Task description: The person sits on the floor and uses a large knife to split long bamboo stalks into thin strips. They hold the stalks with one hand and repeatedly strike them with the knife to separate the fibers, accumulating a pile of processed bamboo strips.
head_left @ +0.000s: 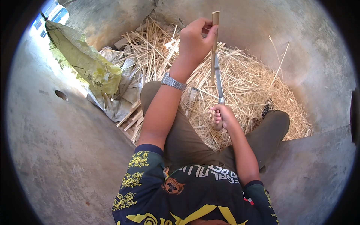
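Note:
My left hand (198,39), with a metal watch on its wrist, pinches a pale bamboo strip (215,18) near its upper end. The strip stands roughly lengthwise away from me. My right hand (224,117) is wrapped round the handle of a long-bladed knife (218,80), which points away from me. The blade's far part lies along the strip's right side; whether its edge is cutting in cannot be made out. Both hands are above a heap of thin shavings (243,82) between and beyond my legs.
Longer split strips (153,41) lie at the far left of the heap. A yellowish woven sack (80,62) hangs at the left. Short flat pieces (134,122) lie beside my left leg. Grey concrete walls (307,48) stand behind and to the right.

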